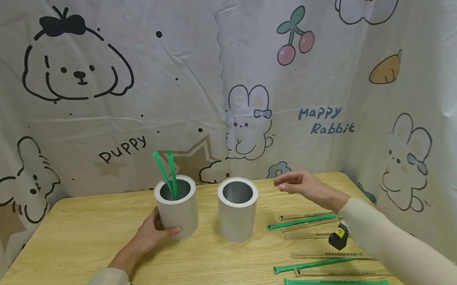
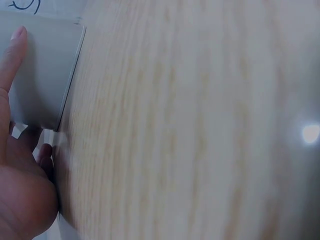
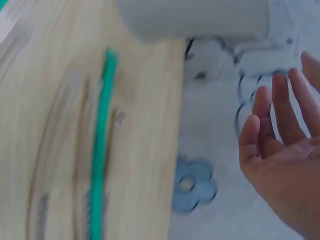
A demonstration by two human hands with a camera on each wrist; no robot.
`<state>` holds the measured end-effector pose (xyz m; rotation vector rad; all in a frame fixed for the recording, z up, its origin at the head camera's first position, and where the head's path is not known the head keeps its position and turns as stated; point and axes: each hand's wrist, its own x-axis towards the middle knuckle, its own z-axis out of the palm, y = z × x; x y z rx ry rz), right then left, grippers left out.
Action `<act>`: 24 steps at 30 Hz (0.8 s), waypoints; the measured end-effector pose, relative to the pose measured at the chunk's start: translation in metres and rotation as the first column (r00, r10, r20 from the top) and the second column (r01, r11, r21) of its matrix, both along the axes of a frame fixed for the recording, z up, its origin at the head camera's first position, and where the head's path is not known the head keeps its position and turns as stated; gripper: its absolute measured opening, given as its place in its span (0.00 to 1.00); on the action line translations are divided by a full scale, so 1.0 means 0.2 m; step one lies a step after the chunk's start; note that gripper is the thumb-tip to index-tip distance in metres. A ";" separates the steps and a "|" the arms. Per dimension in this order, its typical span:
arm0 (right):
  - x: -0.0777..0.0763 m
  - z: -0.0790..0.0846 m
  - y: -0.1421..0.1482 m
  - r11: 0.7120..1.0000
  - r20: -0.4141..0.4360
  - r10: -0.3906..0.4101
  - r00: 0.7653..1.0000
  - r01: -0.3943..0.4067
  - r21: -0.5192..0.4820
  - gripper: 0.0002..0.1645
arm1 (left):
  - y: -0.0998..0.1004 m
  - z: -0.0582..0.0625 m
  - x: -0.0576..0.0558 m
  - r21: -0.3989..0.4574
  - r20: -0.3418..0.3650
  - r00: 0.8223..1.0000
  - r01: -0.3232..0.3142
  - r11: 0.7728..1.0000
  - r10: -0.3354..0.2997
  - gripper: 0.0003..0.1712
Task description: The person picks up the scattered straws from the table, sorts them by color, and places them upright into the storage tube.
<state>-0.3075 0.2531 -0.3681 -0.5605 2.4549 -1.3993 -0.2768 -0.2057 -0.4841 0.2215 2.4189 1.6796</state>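
While left hand (image 1: 151,232) grips cup (image 1: 187,215), right hand (image 1: 304,186) aloft

The counter (image 1: 74,240) has a light yellow wood surface, on which the grain is visible, and a small bright reflection shows at its near part. Two pale cylinders stand upright on it, apart from each other: the left cup (image 1: 184,217) and the right cup (image 1: 237,220). To the right of them, slim green sticks (image 1: 333,283) and brown sticks (image 1: 319,272) lie flat, mixed and roughly parallel.
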 end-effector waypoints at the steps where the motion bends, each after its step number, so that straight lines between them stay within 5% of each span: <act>1: 0.00 -0.02 0.04 1.000 0.007 0.000 1.000 0.000 0.017 0.25 | 0.00 0.00 0.00 0.002 0.002 1.000 0.000 1.000 0.000 0.61; 13: 0.02 -0.26 0.41 0.983 0.017 0.032 0.999 -0.034 0.179 0.27 | 0.01 -0.01 0.01 0.011 0.010 1.000 0.000 1.000 0.000 0.61; 24: 0.03 -0.35 0.57 0.964 -0.019 0.034 0.999 -0.027 0.265 0.21 | -0.01 0.00 0.00 0.006 0.000 1.000 -0.006 1.000 0.006 0.61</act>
